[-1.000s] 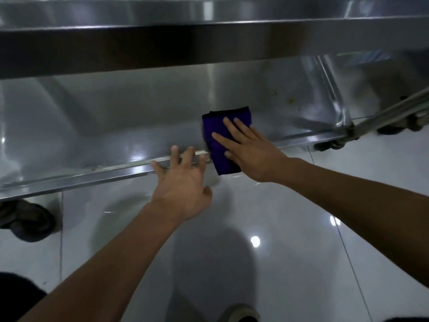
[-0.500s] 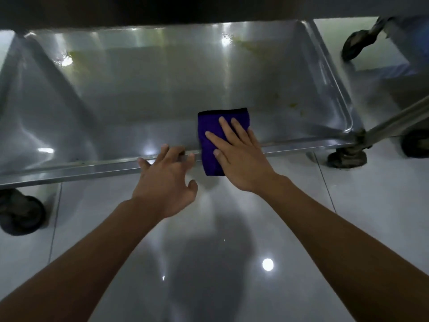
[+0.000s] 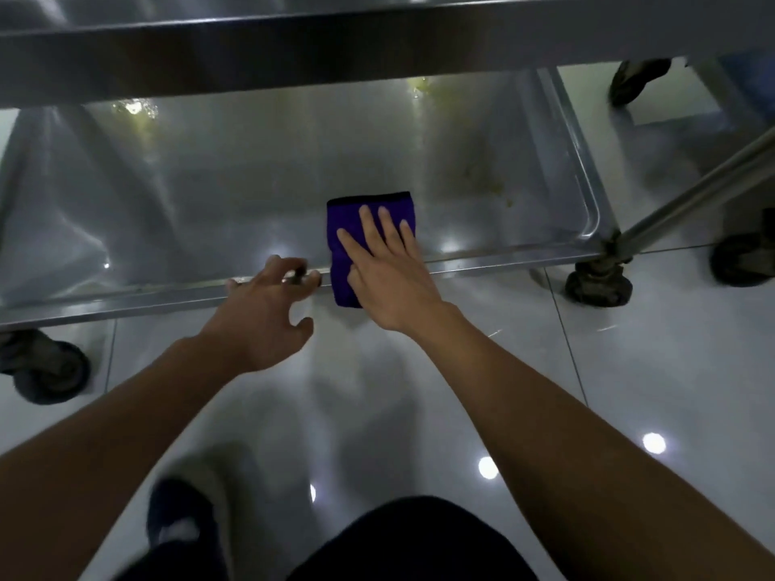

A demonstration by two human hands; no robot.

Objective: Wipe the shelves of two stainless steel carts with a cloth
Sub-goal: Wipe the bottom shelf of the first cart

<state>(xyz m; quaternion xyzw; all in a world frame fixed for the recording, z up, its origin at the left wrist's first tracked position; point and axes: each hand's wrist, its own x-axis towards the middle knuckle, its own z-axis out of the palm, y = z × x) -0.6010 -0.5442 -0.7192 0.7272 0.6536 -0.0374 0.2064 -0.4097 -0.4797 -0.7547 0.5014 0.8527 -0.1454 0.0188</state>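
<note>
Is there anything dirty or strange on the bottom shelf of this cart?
Yes. Yellowish stains remain on the bottom shelf: near the back edge and on the right side, beyond the purple cloth under the right hand.

Upper shelf (image 3: 293, 48): back across the top of the frame (out of sight half a second ago).
Right hand (image 3: 388, 270): fingers now point straight up-frame over the cloth (image 3: 348, 245).
Left hand (image 3: 262, 316): thumb spread wider, fingers more curled on the lower shelf's rim (image 3: 126, 297).
</note>
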